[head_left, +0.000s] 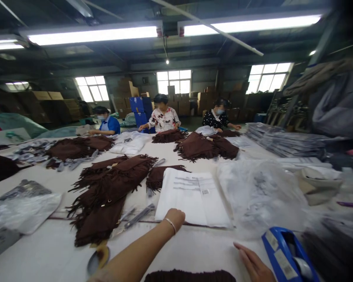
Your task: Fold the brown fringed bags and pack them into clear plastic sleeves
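My left hand (175,219) is curled closed over the near edge of a stack of white plastic bags (191,192) with printed text and a barcode label. Its fingertips are hidden, so I cannot tell whether it grips the top bag. At the lower right, my right hand (254,264) has its fingers stretched out over the white table (206,244), just left of a blue tape dispenser (288,250). Between my forearms, a dark brown fringed cloth piece (191,276) shows at the bottom edge, mostly out of view.
Brown fringed pieces (111,184) lie in a pile at left, beside a tape roll (98,258). Clear plastic bags (259,196) are heaped at right. Flat packed bags (285,141) are stacked farther back. Several co-workers, including one in a floral top (163,119), sit across the table.
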The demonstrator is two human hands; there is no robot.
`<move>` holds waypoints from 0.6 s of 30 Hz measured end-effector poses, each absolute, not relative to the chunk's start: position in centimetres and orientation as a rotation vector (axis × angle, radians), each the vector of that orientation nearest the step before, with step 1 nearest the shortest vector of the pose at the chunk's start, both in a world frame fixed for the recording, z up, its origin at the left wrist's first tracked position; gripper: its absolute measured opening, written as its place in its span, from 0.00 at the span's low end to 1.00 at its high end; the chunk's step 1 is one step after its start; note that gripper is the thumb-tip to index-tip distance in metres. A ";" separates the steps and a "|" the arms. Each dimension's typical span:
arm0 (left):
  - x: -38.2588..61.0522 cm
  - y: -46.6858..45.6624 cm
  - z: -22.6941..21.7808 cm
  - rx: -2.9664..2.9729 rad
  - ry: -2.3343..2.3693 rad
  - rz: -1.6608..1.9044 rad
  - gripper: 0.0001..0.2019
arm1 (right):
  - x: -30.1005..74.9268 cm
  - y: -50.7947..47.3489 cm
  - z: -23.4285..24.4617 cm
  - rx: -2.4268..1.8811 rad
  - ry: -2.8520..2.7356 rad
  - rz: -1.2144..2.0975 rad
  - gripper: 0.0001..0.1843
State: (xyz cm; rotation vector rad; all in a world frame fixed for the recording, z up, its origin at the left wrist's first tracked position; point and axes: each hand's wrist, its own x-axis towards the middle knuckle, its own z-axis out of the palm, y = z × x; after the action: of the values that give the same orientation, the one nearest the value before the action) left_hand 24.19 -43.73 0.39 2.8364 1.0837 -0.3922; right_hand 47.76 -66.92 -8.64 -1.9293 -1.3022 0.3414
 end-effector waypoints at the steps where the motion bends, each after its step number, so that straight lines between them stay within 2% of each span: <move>1: 23.8 -43.9 0.3 2.816 1.093 -0.355 0.10 | 47.4 -65.5 -7.5 -1.940 -1.256 0.284 0.22; 4: 22.8 -44.3 -0.1 2.731 1.135 -0.236 0.11 | 46.7 -60.1 -4.3 -2.041 -1.190 0.172 0.27; 9: 21.9 -44.4 -0.5 2.493 1.209 -0.004 0.14 | 44.4 -53.5 -1.1 -2.029 -1.375 0.166 0.16; 15: 22.6 -43.8 -0.9 2.000 1.253 0.364 0.26 | 37.4 -52.8 -0.1 -1.790 -1.678 0.227 0.14; 18: 24.0 -43.9 -1.4 1.774 1.284 0.411 0.23 | 35.5 -53.2 -0.4 -1.709 -1.751 0.304 0.14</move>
State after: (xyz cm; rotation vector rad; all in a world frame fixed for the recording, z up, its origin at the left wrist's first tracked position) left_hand 23.97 -43.88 -1.40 1.7738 1.2837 0.4115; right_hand 35.48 -53.20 -0.42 -1.7090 -1.7507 0.3044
